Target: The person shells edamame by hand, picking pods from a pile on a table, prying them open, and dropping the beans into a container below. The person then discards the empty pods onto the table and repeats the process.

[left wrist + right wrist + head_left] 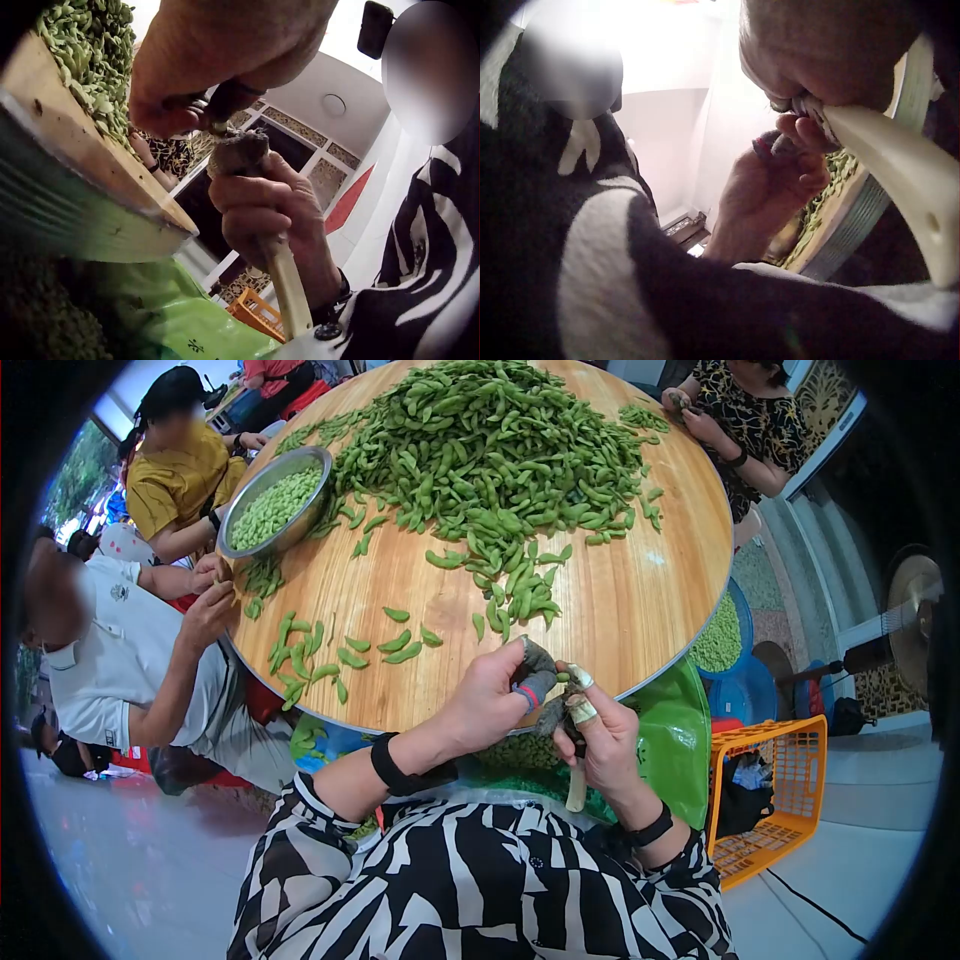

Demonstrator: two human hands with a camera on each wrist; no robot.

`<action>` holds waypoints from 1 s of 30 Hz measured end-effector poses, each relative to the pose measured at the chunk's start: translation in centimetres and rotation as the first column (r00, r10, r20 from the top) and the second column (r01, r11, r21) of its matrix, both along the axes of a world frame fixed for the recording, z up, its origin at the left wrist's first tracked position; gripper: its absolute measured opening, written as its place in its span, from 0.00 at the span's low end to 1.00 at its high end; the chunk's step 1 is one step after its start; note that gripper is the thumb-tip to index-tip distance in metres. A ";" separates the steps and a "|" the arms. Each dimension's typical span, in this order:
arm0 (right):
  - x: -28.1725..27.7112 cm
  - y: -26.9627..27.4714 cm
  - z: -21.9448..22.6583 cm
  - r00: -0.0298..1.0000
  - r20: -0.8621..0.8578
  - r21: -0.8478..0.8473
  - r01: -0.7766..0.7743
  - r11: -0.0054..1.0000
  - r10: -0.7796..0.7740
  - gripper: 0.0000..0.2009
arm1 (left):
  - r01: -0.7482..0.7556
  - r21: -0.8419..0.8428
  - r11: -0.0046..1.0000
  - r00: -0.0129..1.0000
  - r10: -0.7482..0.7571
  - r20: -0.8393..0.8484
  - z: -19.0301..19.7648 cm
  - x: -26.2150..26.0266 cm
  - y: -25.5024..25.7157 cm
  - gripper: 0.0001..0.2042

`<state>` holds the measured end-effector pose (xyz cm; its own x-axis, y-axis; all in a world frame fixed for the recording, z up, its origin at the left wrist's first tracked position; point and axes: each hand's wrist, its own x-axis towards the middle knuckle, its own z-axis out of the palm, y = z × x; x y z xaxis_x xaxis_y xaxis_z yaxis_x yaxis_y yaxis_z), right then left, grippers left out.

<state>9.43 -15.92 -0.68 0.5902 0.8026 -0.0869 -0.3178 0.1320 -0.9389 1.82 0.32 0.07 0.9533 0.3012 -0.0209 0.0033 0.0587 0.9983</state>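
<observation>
My left hand (533, 682) hovers at the near edge of the round wooden table (620, 600). Its forefinger is wrapped in grey cloth and, with the thumb, pinches a small green pod (562, 678). My right hand (588, 712), fingers bound in white tape, grips a cream-handled tool (577, 790) whose wrapped head meets the left fingertips. In the left wrist view the right hand (259, 206) curls round the tool's handle (289, 289). The right wrist view shows the handle (900, 176) close up and the left hand (780, 176) beyond it. A big pile of edamame pods (490, 450) covers the table's far half.
Loose pods (340, 650) lie at the table's near left. A metal bowl (300, 530) of shelled beans stands at the far left. Other people sit round the table. A green basin (680, 740), a blue basin (745, 680) and an orange crate (790, 760) stand at the right.
</observation>
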 end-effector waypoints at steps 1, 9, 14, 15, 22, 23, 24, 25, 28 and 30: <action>0.0 0.0 0.1 1.000 -0.001 -0.001 -0.002 1.000 0.002 0.19 | -0.002 -0.001 1.000 1.000 0.002 -0.001 -0.2 0.0 -0.2 0.08; 0.2 -0.6 0.3 1.000 -0.025 0.009 -0.003 1.000 0.003 0.17 | 0.199 -0.747 0.634 0.959 -0.283 0.015 -0.8 0.1 0.7 0.08; 0.8 -1.2 0.0 0.979 -0.149 0.114 -0.125 0.986 0.141 0.17 | 0.223 -0.838 0.498 0.938 -0.345 0.045 -1.8 -0.2 0.8 0.10; 1.0 -1.1 0.0 0.960 -0.212 0.155 -0.154 0.976 0.185 0.17 | 0.229 -0.856 0.464 0.929 -0.367 0.049 -1.4 -0.1 1.0 0.11; 1.5 -1.0 0.5 0.887 -0.452 0.120 -0.040 0.992 0.091 0.20 | 0.222 -0.620 0.752 0.955 -0.295 -0.016 -0.1 -0.3 2.0 0.10; 1.5 -1.1 0.1 0.881 -0.456 0.155 -0.059 0.986 0.124 0.21 | 0.222 -0.490 0.843 0.962 -0.273 -0.032 -0.2 -0.4 2.1 0.10; 1.6 -1.2 -0.1 0.875 -0.458 0.188 -0.077 0.979 0.157 0.21 | 0.218 -0.347 0.912 0.968 -0.248 -0.044 -0.3 -0.5 2.2 0.10; 1.6 -1.1 -0.1 0.875 -0.457 0.189 -0.077 0.979 0.157 0.21 | 0.218 -0.347 0.912 0.968 -0.248 -0.043 -0.2 -0.4 2.2 0.10; 1.3 -0.9 0.0 0.861 -0.480 0.216 -0.071 0.974 0.169 0.20 | 0.226 -0.241 0.944 0.965 -0.251 -0.076 0.6 -0.6 1.7 0.11; 0.9 -0.7 0.3 0.948 -0.314 0.052 -0.045 0.998 0.059 0.18 | 0.045 0.252 0.967 0.999 -0.040 -0.025 0.8 -0.8 1.2 0.10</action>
<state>10.34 -16.61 -0.41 0.4958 0.8386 -0.2256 -0.6038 0.1461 -0.7836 1.01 1.50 0.92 0.9656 0.2582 0.0319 0.0199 -0.1955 0.9805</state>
